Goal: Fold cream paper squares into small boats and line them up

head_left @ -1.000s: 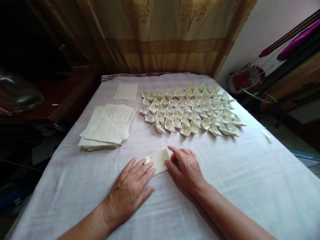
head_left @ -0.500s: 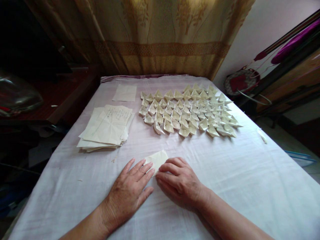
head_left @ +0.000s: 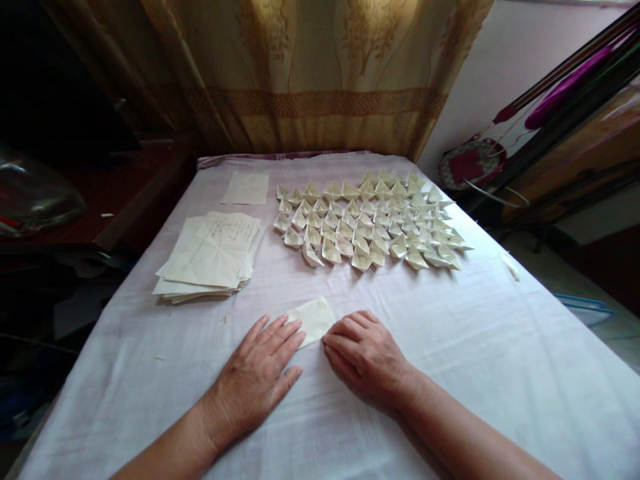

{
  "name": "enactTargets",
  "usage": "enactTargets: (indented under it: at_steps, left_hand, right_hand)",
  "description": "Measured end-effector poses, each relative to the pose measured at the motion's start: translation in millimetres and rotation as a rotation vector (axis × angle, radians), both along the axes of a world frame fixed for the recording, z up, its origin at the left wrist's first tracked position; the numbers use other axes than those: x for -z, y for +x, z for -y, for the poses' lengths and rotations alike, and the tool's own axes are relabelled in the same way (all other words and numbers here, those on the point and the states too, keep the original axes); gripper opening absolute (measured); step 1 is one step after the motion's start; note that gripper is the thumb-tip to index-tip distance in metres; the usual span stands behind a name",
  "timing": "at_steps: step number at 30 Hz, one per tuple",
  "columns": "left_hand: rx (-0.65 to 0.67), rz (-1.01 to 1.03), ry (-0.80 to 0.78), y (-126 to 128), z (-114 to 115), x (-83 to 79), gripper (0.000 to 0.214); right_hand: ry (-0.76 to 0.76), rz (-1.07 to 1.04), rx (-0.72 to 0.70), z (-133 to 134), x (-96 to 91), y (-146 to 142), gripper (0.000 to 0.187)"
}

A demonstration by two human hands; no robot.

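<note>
A folded piece of pale paper (head_left: 316, 321) lies on the cloth in front of me. My left hand (head_left: 263, 363) rests flat over its left part, fingers spread and pressing it down. At the paper's lower right edge is my right hand (head_left: 367, 360), its fingers curled and drawn together at the tips. The corner beneath those fingertips is hidden. Beyond the hands stand rows of several small folded paper boats (head_left: 360, 223). A stack of creased paper sheets (head_left: 210, 257), the top one with handwriting, sits at the left.
One single square sheet (head_left: 246, 189) lies behind the stack. The white cloth-covered table (head_left: 475, 373) reaches back to a patterned curtain (head_left: 320, 100). A small white scrap (head_left: 511, 267) is near the right edge. A dark red cabinet (head_left: 125, 207) stands left, and a bag (head_left: 473, 163) hangs right.
My right hand has slid slightly to the right along the paper's edge, showing more of the paper. The left hand stays flat. The whole view has shifted a little.
</note>
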State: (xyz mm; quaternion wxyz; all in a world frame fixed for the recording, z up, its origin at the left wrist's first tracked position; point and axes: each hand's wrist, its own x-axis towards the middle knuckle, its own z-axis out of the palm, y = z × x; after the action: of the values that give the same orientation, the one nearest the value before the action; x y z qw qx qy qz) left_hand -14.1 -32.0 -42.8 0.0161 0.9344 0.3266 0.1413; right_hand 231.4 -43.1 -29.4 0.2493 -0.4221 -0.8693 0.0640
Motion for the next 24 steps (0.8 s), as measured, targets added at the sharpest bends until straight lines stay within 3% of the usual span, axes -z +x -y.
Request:
enactTargets:
  at_steps: [4, 8, 16, 24]
  left_hand:
    - [-0.021, 0.042, -0.001, 2, 1, -0.7, 0.040]
    - [-0.005, 0.015, -0.023, 0, 0, -2.7, 0.041]
    - [0.145, -0.120, -0.073, -21, -15, -10.7, 0.050]
    - [0.149, -0.178, -0.045, -42, -22, -13.1, 0.051]
  right_hand:
    - [0.052, 0.111, 0.018, 1, -3.4, -5, 0.020]
    - [0.011, 0.196, 0.022, 3, -5.1, -3, 0.020]
    - [0.046, 0.115, 0.090, 9, -2.4, 6, 0.020]
    - [0.048, 0.083, 0.101, 10, -0.7, 6, 0.021]
